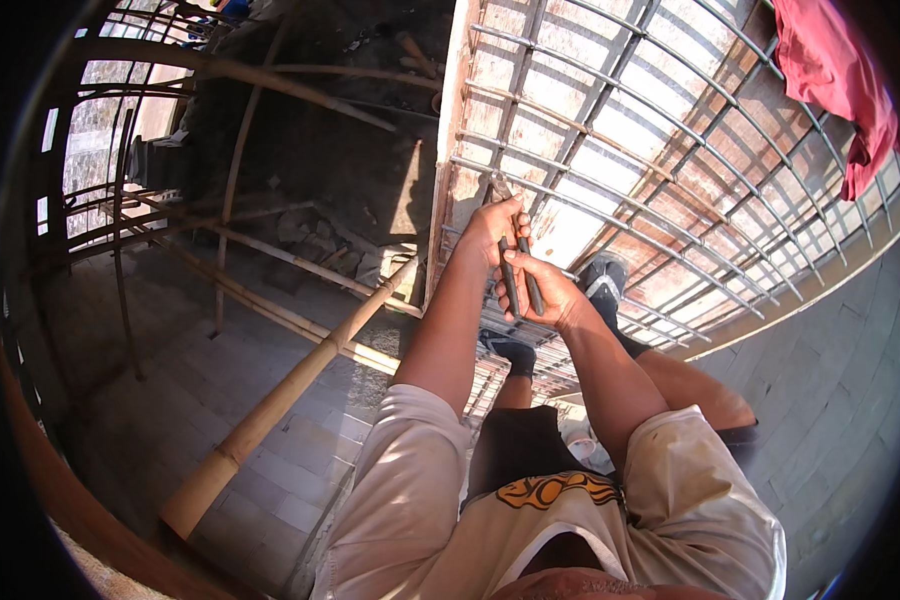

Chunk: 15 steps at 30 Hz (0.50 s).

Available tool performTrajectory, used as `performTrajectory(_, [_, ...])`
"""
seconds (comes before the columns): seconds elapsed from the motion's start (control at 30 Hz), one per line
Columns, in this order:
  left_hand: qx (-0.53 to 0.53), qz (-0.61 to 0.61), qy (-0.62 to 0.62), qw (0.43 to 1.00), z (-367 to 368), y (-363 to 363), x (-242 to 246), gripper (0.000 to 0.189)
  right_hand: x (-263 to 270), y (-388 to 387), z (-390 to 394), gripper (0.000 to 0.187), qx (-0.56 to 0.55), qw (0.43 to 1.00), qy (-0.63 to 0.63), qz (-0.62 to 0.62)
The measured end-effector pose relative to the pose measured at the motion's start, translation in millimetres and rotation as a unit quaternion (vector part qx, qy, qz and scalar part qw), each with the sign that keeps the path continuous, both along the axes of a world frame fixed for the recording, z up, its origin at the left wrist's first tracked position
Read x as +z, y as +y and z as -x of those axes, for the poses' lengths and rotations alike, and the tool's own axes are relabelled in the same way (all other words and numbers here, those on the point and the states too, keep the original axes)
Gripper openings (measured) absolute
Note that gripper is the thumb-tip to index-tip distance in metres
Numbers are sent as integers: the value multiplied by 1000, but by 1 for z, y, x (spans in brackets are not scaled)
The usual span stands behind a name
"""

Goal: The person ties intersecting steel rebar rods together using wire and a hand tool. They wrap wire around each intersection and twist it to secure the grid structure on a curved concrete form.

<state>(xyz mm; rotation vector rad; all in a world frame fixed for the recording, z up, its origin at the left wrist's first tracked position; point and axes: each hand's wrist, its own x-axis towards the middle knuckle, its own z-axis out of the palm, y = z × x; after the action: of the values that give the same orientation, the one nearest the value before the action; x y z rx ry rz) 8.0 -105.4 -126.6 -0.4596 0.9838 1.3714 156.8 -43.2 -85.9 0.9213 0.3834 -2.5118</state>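
Note:
A pair of dark long-handled pincers [531, 279] is held in both of my hands over the rebar grid [585, 129]. My left hand [493, 223] grips the tool near its head, by the lower left part of the grid. Lower down, my right hand [541, 289] is around the two handles, which stand slightly apart. The pincers' head [501, 186] is at a crossing of two bars beside the board's left edge; whether its jaws touch wire or steel cannot be told.
Formwork boards [562, 240] lie under the grid. A red cloth [840, 82] hangs over the bars at upper right. Bamboo poles [285, 390] cross at left, above a lower paved floor [285, 480]. My shoes [606, 277] stand on or near the bars, close to the board's edge.

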Motion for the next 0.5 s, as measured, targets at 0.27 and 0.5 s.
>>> performTrajectory(0.27, [-70, 186, 127, 972, -17, 34, 15, 21, 4, -30, 16, 56, 265, 708, -132, -641])
performTrajectory(0.5, [-58, 234, 176, 954, -27, 18, -18, 33, 21, -10, 14, 31, 308, 782, -37, -540])
